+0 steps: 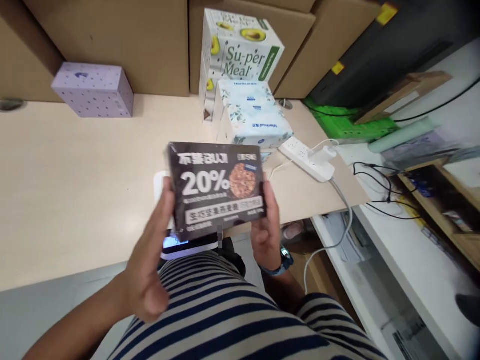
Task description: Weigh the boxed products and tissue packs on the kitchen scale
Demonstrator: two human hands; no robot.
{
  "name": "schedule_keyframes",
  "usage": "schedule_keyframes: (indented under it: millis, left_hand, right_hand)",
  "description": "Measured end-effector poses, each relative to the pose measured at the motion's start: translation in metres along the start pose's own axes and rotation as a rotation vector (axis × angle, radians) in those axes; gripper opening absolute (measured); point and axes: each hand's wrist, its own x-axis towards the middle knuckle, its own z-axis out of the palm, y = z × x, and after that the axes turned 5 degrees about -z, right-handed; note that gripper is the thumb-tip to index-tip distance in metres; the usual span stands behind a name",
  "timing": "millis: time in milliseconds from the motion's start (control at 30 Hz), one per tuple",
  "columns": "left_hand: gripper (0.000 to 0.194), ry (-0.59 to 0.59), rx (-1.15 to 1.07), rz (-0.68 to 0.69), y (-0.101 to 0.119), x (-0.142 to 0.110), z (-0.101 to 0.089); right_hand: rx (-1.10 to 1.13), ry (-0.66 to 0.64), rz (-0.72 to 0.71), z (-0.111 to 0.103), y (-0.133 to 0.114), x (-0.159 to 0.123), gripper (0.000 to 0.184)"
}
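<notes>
A dark brown biscuit box (210, 215), printed with "20%" and a round biscuit, is held up over the table's front edge, slightly tilted. My left hand (148, 260) presses its left side with straight fingers, the thumb standing away from the box. On the opposite side my right hand (267, 230) grips the right edge, its fingers partly curled. Between both palms the box is clamped. Behind and below it shows part of a white device with a lit display (175, 242), mostly hidden by the box.
A light wooden table (75, 190) bears a spotted lilac box (95, 92), a "Su-per Meal" carton (243, 55) and tissue packs (255, 112). To the right lies a white power strip (307, 159) with a grey cable. Cardboard (150, 45) stands behind; a cluttered white shelf (375, 220) is at right.
</notes>
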Motion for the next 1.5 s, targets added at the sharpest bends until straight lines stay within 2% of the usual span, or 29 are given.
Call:
schedule_keyframes:
  millis: [67,100,167,233,300,367,467,567,667,800,867,967,1067,1133,1200,1300,1367,1433,1500]
  left_hand:
    - [0.094,-0.292,0.041,0.062,0.008,0.01,-0.003]
    - [0.09,-0.394,0.031,0.028,0.009,0.015,-0.002]
    - [0.078,-0.481,-0.038,-0.142,0.006,0.022,0.003]
    - [0.071,-0.494,-0.126,-0.303,-0.002,0.028,0.011]
    - [0.071,-0.457,-0.172,-0.409,-0.009,0.033,0.018]
    - [0.07,-0.386,-0.154,-0.458,-0.013,0.035,0.021]
    - [0.063,-0.24,0.015,-0.459,-0.012,0.035,0.021]
    - [0.076,-0.162,0.296,-0.365,-0.011,0.033,0.022]
    - [0.085,-0.187,0.545,-0.184,-0.016,0.034,0.028]
    - [0.074,-0.181,0.746,0.072,-0.026,0.04,0.034]
    - [0.066,-0.172,0.856,0.156,-0.028,0.045,0.032]
    - [0.059,-0.165,1.006,0.223,-0.026,0.054,0.023]
    - [0.054,-0.192,1.069,0.345,-0.023,0.064,0.014]
    - [0.05,-0.227,1.061,0.409,-0.022,0.069,0.01]
    - [0.047,-0.251,1.038,0.432,-0.023,0.072,0.008]
    - [0.044,-0.246,1.012,0.442,-0.025,0.074,0.008]
    - [0.043,-0.244,0.995,0.456,-0.025,0.074,0.008]
    - [0.042,-0.253,0.986,0.473,-0.024,0.075,0.008]
    - [0.041,-0.263,0.994,0.499,-0.023,0.077,0.008]
  right_hand:
    - [0.005,0.103,0.05,-0.013,0.013,-0.011,0.083]
    - [0.004,0.145,0.088,-0.019,0.021,-0.017,0.084]
    - [0.008,0.201,0.171,-0.029,0.039,-0.027,0.089]
    - [0.02,0.225,0.233,-0.033,0.056,-0.032,0.09]
    - [0.006,0.221,0.25,-0.033,0.068,-0.029,0.091]
    - [-0.047,0.187,0.221,-0.032,0.074,-0.021,0.092]
    - [-0.09,0.065,0.103,-0.033,0.074,-0.005,0.091]
    - [-0.077,-0.028,0.0,-0.034,0.072,0.007,0.087]
    - [-0.032,-0.025,-0.008,-0.037,0.072,0.012,0.082]
    - [0.204,0.004,0.148,-0.041,0.071,0.013,0.082]
    - [0.299,0.019,0.201,-0.038,0.071,0.013,0.08]
    - [0.365,0.045,0.216,-0.033,0.072,0.012,0.075]
    - [0.364,0.025,0.187,-0.037,0.078,0.014,0.079]
    - [0.274,-0.037,0.119,-0.046,0.085,0.017,0.084]
    - [0.054,-0.104,0.071,-0.057,0.092,0.021,0.082]
    - [-0.363,-0.218,0.088,-0.071,0.101,0.025,0.065]
    - [-0.548,-0.293,0.075,-0.076,0.102,0.021,0.053]
    - [-0.669,-0.303,0.036,-0.08,0.098,0.013,0.045]
    - [-0.744,-0.258,0.008,-0.084,0.093,0.001,0.039]
